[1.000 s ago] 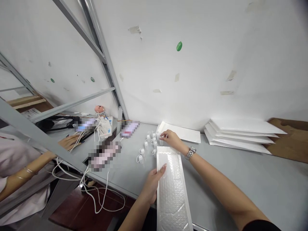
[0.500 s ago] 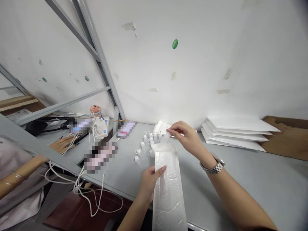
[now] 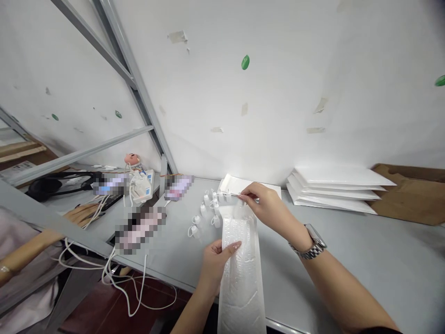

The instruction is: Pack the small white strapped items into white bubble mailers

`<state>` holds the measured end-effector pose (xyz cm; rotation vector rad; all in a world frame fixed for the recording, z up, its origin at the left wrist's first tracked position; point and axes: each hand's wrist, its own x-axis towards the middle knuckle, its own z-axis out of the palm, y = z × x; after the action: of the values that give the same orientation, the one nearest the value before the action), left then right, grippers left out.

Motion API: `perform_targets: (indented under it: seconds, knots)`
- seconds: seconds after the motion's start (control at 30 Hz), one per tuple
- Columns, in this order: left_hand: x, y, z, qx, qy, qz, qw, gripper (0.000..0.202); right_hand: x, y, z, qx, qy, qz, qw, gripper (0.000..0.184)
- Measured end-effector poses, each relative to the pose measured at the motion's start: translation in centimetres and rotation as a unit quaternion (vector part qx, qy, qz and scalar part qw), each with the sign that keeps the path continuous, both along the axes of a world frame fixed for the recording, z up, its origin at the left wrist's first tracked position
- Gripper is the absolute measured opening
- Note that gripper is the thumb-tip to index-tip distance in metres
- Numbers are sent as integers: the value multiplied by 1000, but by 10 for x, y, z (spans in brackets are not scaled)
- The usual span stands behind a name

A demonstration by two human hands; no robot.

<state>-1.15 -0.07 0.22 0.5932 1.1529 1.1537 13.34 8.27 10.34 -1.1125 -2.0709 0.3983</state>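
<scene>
My left hand (image 3: pixel 214 264) grips the left edge of a long white bubble mailer (image 3: pixel 241 273) that lies lengthwise on the grey table (image 3: pixel 365 250). At the mailer's far, open end my right hand (image 3: pixel 266 204), with a metal watch on its wrist, pinches a small clear bottle (image 3: pixel 239 209) and holds it in the mouth of the mailer. Several more small white-capped bottles (image 3: pixel 205 211) stand on the table just left of that opening.
A stack of white mailers (image 3: pixel 335 185) lies at the back right, a flat one (image 3: pixel 243 184) behind the bottles. Brown cardboard (image 3: pixel 410 195) sits far right. Left are a grey metal frame (image 3: pixel 86 150), white cables (image 3: pixel 114 273), blurred devices and another person's arm (image 3: pixel 31 246).
My right hand picked a small bottle from the group, lifted it, and lowered it to the mailer's open end. My left hand raised the mailer's edge slightly.
</scene>
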Motion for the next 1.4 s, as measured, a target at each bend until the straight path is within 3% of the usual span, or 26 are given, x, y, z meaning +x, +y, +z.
perform_targets:
  seconds: [0.13,0.3,0.37,0.47,0.57,0.63,0.8,0.87,0.97,1.07,1.23,1.4]
  knots:
    - [1,-1,1,1,-5,5,1000,35,-2,0,-4,-23,-36,2,999,15]
    - [4,-2,1,3,-43,5,999,36,-6,4,-8,-213,-15,91,973,13]
    - [4,-2,0,2,-43,8,999,36,-9,7,-12,-264,8,99,959,8]
    - [4,-2,0,2,-42,18,999,37,-14,8,-20,-240,-13,73,968,11]
    - [4,-1,0,0,-45,26,999,37,-17,6,-25,-218,-58,80,971,38]
    - [4,-2,0,-2,-42,29,999,37,-16,4,-27,-247,-85,112,959,50]
    - [2,-3,-1,-4,-20,16,1000,41,-14,8,-32,-299,-130,203,924,58]
    - [1,-3,-1,-7,-15,12,1000,43,-17,17,-34,-271,-115,170,940,57]
    - [-1,-2,-2,-16,-13,8,1000,44,-24,39,-37,-179,-28,48,982,45]
    - [-3,-3,-4,-17,-11,8,1000,44,-33,65,-47,-161,46,-42,985,30]
    - [-5,-5,-8,-19,-10,6,1000,42,-35,87,-71,-227,33,-28,973,33]
    - [-2,-2,-12,-9,-20,-40,999,43,-19,84,-74,-198,40,-92,975,32]
